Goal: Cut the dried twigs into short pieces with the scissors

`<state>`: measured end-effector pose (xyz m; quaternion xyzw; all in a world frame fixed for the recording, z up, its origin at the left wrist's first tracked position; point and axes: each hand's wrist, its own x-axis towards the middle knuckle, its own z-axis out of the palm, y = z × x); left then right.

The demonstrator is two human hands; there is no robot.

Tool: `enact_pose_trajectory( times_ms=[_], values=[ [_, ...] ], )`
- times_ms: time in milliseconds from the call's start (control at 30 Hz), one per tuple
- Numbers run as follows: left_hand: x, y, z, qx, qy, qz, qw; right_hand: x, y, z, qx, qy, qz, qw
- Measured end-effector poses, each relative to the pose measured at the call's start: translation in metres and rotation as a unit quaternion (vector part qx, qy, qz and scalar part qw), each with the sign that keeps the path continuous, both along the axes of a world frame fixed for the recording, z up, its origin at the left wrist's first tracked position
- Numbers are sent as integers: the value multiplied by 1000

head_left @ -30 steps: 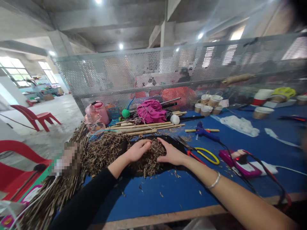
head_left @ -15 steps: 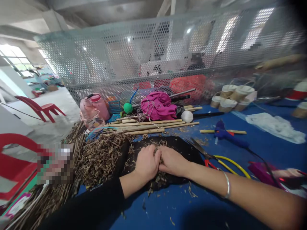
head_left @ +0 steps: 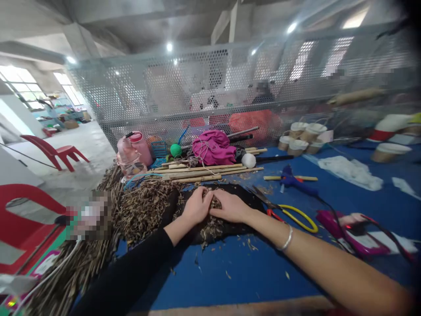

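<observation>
My left hand [head_left: 196, 206] and my right hand [head_left: 232, 206] meet over a black cloth [head_left: 253, 199] on the blue table. Between them they cup a clump of brown dried leaves [head_left: 215, 203], fingers curled round it and thumbs facing each other. Most of the clump is hidden by the palms. Loose crumbled bits lie on the cloth beneath. A larger heap of dried leaves [head_left: 144, 213] rises just left of my left hand. Right of the cloth, near my right wrist, lies a pair of scissors [head_left: 268, 202] with red and yellow handles.
Bamboo sticks [head_left: 197, 173], a magenta cloth [head_left: 213, 147] and a pink jug [head_left: 143, 149] line the back, before a perforated metal screen [head_left: 158, 87]. A blue glue gun [head_left: 297, 182], paper cups [head_left: 297, 147] and a plastic bag [head_left: 351, 171] are right. Dried stalks [head_left: 72, 272] border the left.
The camera view has shifted, bringing the table's front edge into sight. Both hands stay together over the cloth, now slightly farther apart, with more of the leaf clump showing between them.
</observation>
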<state>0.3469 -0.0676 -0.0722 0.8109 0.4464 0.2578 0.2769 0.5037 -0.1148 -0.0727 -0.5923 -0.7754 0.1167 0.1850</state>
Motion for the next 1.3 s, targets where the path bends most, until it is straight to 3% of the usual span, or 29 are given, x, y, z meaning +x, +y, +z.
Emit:
enact_pose_trajectory(
  times_ms=[100, 233, 400, 533, 667, 733, 900, 1033, 1200, 1300],
  values=[
    [-21, 0, 5, -16, -101, -25, 994, 13, -6, -2, 25, 95, -54, 994],
    [-27, -3, -1, -35, -128, 57, 989, 13, 5, -14, 17, 183, -172, 968],
    [-4, -8, -5, -47, -138, 105, 984, -17, 19, -5, 18, 184, -93, 978],
    [-2, -15, -3, -9, -177, 86, 980, -30, -5, 4, 40, 158, -46, 985],
    [-5, -32, -13, 57, -120, 40, 990, -38, -36, -10, 141, 72, -37, 987],
    [-2, -38, -19, 54, -101, 44, 992, -42, -39, -18, 156, 62, -46, 985],
    [10, -22, -26, -33, -121, 58, 990, -40, -12, -17, 76, 42, -47, 995],
    [14, 1, -27, -56, -84, 67, 993, -33, 10, -11, -1, 38, -48, 998],
    [18, 17, -23, -60, -33, 86, 994, -35, 22, -8, -68, 165, -136, 975],
    [19, 22, -15, -79, -51, 101, 990, -35, 28, -3, -76, 228, -143, 960]
  ],
)
